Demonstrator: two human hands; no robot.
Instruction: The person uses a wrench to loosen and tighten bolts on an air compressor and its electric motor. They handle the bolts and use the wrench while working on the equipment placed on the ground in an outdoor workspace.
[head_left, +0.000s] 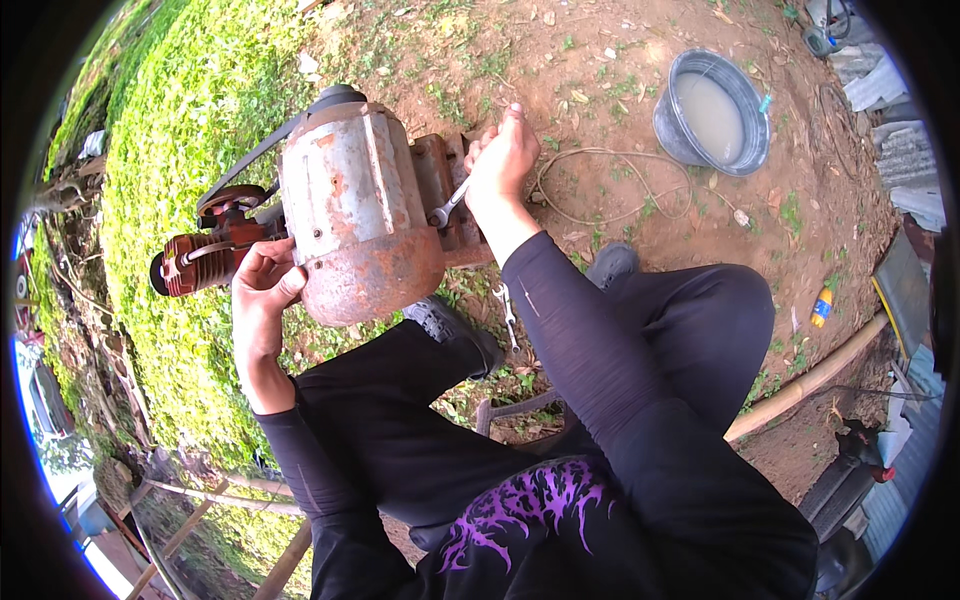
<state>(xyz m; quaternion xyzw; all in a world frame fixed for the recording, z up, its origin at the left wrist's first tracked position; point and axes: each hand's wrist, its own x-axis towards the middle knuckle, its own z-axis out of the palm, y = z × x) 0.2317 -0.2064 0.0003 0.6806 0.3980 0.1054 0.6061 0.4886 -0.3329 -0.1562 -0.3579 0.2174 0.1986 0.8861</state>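
A rusty silver cylindrical motor [350,190] sits on a rusty bracket [432,165], with a black belt [250,155] running to a red finned compressor head [200,260] at its left. My right hand [502,165] is closed round a silver wrench [455,200], whose open end is at the bracket on the motor's right side. My left hand [265,295] grips the motor's lower left edge with curled fingers; what lies under the fingertips is partly hidden. A second wrench [508,315] lies below the motor on the ground.
Grass [170,140] spreads on the left, bare dirt [610,230] on the right, with a grey bucket of cloudy water [700,120], a looped cord [590,215] and a yellow bottle [822,307]. A bamboo pole [790,390] and metal sheets [880,80] line the right edge.
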